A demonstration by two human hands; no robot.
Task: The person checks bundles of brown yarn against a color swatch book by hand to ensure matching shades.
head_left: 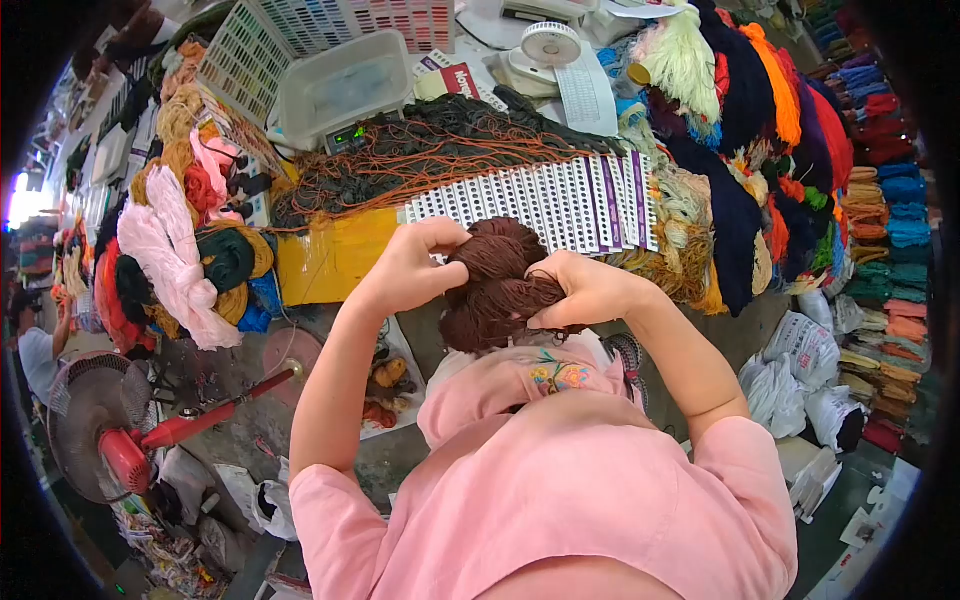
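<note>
A bundle of dark brown yarn [500, 285] is held up in front of my chest, above the table's near edge. My left hand [415, 265] grips its left side, with the thumb and fingers curled into the strands. On the right side my right hand [585, 290] has its thumb and fingers pressed into the same bundle. Some fingertips are hidden in the yarn. Just beyond the bundle lie white punched thread cards [510, 205] in a long overlapping row.
Dark and orange threads [400, 160] lie behind the cards. A clear plastic tub [345, 85] stands beside a digital scale [347, 138]. Yarn skeins pile up at left, including a pink skein [175, 255], and at right. A red floor fan [125, 455] stands lower left.
</note>
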